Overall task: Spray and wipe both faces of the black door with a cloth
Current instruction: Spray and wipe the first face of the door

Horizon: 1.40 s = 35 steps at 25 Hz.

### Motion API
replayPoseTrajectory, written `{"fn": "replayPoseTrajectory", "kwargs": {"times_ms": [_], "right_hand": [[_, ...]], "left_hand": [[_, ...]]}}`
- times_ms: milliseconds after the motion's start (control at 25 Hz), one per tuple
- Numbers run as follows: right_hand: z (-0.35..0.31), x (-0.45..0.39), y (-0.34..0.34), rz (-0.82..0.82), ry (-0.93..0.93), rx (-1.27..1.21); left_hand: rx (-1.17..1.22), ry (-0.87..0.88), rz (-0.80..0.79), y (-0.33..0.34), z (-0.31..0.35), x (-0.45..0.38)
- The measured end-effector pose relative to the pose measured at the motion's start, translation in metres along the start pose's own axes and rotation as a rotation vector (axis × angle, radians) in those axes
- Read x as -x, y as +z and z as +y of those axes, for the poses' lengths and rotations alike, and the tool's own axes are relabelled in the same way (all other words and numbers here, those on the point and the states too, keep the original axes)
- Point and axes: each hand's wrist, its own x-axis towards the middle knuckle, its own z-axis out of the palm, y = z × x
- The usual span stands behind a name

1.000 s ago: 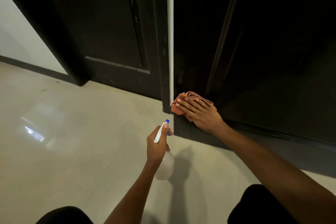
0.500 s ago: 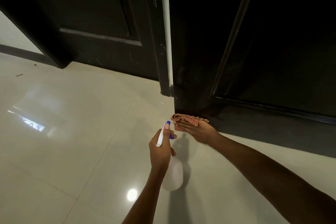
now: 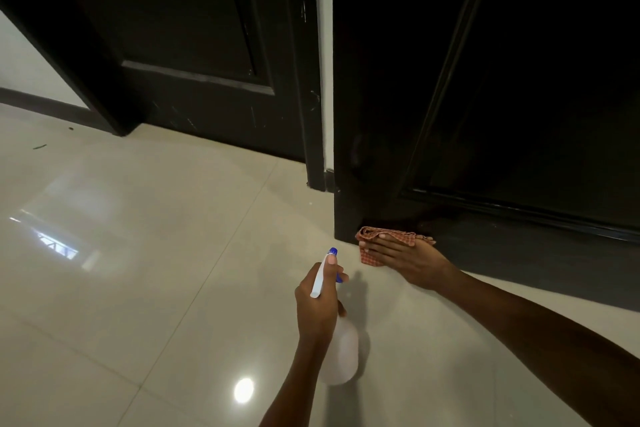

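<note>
The black door (image 3: 485, 80) fills the right of the view, its bottom edge just above the floor. My right hand (image 3: 412, 262) presses a folded orange checked cloth (image 3: 372, 236) against the door's bottom left corner, fingers straight and pointing left. My left hand (image 3: 320, 305) grips a white spray bottle (image 3: 341, 354) by its neck, with the thumb along the white trigger head and the blue nozzle pointing toward the door. The bottle hangs a little left of the cloth and apart from the door.
A second black door (image 3: 194, 45) stands at the back left in its black frame, with a white wall strip (image 3: 323, 45) between the two doors. Glossy cream floor tiles (image 3: 138, 253) spread left and toward me. White wall with dark skirting sits at far left.
My right hand slid the cloth down the door from the lower panel edge to its bottom corner. The view tilted down. My left hand kept its hold on the bottle.
</note>
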Motion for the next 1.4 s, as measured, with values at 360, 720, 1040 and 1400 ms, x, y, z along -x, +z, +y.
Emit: {"fn": "replayPoseTrajectory", "kwargs": {"times_ms": [360, 720, 1040, 1400], "right_hand": [[0.045, -0.062, -0.135, 0.310, 0.351, 0.004], [0.042, -0.049, -0.143, 0.123, 0.292, 0.053], [0.036, 0.086, -0.062, -0.133, 0.107, 0.071], [-0.022, 0.133, -0.050, 0.095, 0.952, -0.330]], "left_hand": [[0.084, 0.132, 0.107, -0.017, 0.019, -0.006], [0.073, 0.125, 0.013, -0.039, 0.025, 0.021], [0.042, 0.146, -0.037, -0.035, 0.017, 0.034], [0.024, 0.117, -0.208, 0.017, 0.042, 0.046]]}}
